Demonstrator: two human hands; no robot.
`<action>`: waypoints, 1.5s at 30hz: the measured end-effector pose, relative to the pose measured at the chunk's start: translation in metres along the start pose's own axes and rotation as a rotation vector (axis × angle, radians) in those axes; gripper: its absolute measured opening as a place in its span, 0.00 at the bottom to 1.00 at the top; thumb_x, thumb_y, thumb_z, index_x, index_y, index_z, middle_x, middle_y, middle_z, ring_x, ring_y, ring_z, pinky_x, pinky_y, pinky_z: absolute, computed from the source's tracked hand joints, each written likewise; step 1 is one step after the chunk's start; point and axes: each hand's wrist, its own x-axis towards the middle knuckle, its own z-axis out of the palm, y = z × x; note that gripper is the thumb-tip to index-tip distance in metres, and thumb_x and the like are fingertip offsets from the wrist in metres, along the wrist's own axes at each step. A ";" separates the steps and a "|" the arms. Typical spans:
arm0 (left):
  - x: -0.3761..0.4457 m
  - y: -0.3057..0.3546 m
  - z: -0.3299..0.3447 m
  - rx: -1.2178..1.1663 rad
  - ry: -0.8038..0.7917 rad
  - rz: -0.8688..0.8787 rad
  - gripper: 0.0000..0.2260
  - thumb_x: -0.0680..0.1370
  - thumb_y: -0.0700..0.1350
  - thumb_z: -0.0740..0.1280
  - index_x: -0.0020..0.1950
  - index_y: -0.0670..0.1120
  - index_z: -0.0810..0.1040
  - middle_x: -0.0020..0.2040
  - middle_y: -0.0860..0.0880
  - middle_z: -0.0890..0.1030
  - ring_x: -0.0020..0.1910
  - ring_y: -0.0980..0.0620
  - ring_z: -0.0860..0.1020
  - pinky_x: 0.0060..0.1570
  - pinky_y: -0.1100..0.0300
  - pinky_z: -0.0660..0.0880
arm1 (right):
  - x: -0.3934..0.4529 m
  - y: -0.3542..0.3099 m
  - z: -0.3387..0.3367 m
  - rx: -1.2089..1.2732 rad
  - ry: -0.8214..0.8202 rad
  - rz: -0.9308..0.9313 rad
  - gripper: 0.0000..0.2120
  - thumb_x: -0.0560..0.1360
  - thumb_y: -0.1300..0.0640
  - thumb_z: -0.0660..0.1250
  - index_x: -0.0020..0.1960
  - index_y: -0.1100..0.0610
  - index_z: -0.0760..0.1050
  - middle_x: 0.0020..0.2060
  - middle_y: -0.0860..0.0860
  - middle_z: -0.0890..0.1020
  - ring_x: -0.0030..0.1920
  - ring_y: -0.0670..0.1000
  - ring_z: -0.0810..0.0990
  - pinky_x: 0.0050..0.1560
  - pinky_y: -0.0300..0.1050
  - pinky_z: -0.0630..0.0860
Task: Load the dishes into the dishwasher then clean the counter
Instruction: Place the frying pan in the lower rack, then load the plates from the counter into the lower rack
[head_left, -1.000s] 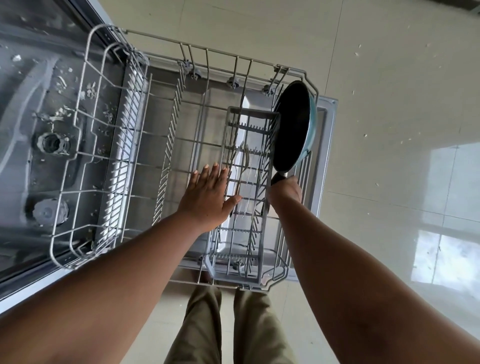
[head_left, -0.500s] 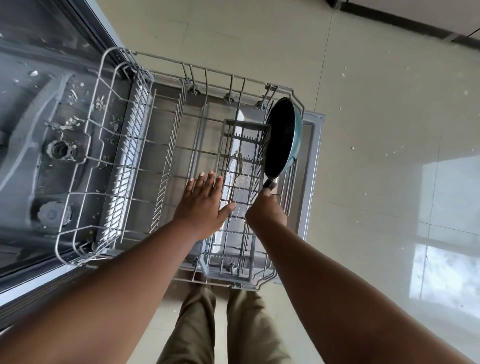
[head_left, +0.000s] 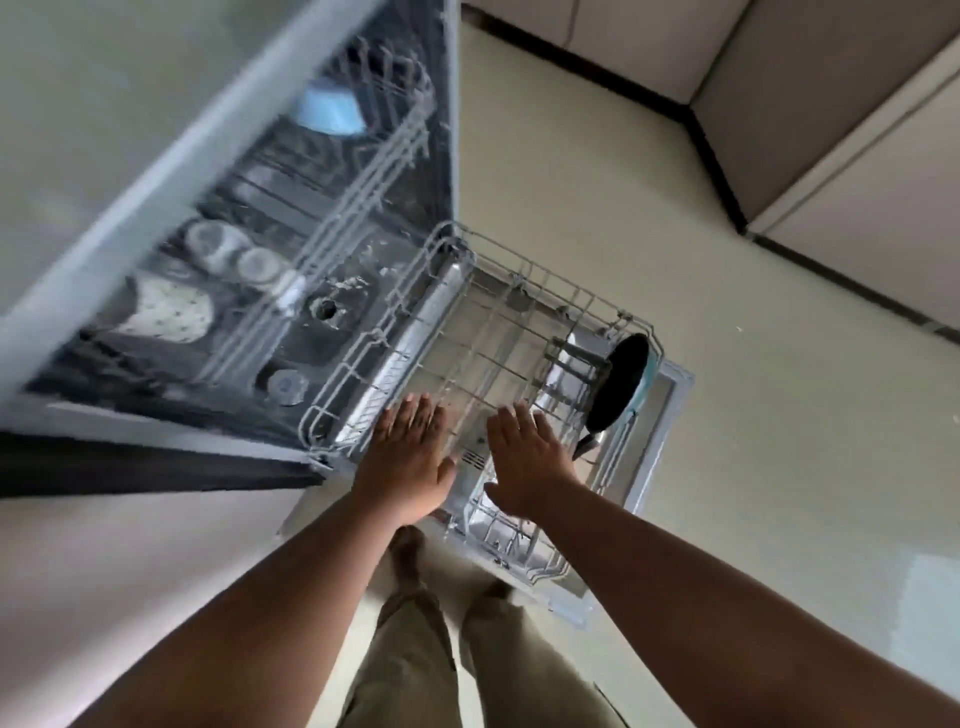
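Head view: your hands hover empty over the lower rack (head_left: 483, 332).

Your left hand (head_left: 408, 467) and right hand (head_left: 524, 462) are spread flat, fingers straight, gripping nothing, above the rack's near edge, likely ready to push it in. The pan (head_left: 621, 382) stands on edge at the rack's far right side, so water can drain.

Single head-worn view, wide-angle, aimed steeply down from standing height. Tilted frame, blurred toward upper left. Forearms entering from bottom edge; pulled-out dishwasher rack (head_left: 498, 332) mid-frame, at arm's reach; floor (head_left: 727, 467) filling right side; cabinets (head_left: 831, 130) at upper right.
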 end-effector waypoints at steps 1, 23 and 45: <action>-0.017 -0.008 -0.007 -0.008 0.018 -0.029 0.31 0.82 0.57 0.48 0.79 0.44 0.42 0.79 0.43 0.41 0.78 0.45 0.41 0.73 0.49 0.34 | -0.007 -0.009 -0.012 -0.034 0.004 -0.037 0.42 0.79 0.42 0.59 0.79 0.61 0.38 0.79 0.58 0.42 0.78 0.59 0.38 0.75 0.55 0.35; -0.455 -0.147 0.035 -0.145 0.359 -0.515 0.31 0.82 0.58 0.48 0.80 0.44 0.42 0.80 0.45 0.43 0.78 0.46 0.42 0.74 0.50 0.35 | -0.189 -0.400 -0.064 -0.435 0.251 -0.722 0.45 0.77 0.39 0.61 0.79 0.62 0.43 0.79 0.60 0.49 0.78 0.60 0.46 0.76 0.55 0.46; -0.706 -0.246 -0.001 -0.279 0.575 -1.515 0.48 0.66 0.71 0.24 0.79 0.44 0.40 0.80 0.44 0.43 0.78 0.46 0.39 0.71 0.49 0.33 | -0.307 -0.658 -0.178 -0.424 0.484 -1.446 0.40 0.78 0.42 0.59 0.80 0.56 0.44 0.79 0.53 0.51 0.79 0.54 0.45 0.77 0.51 0.48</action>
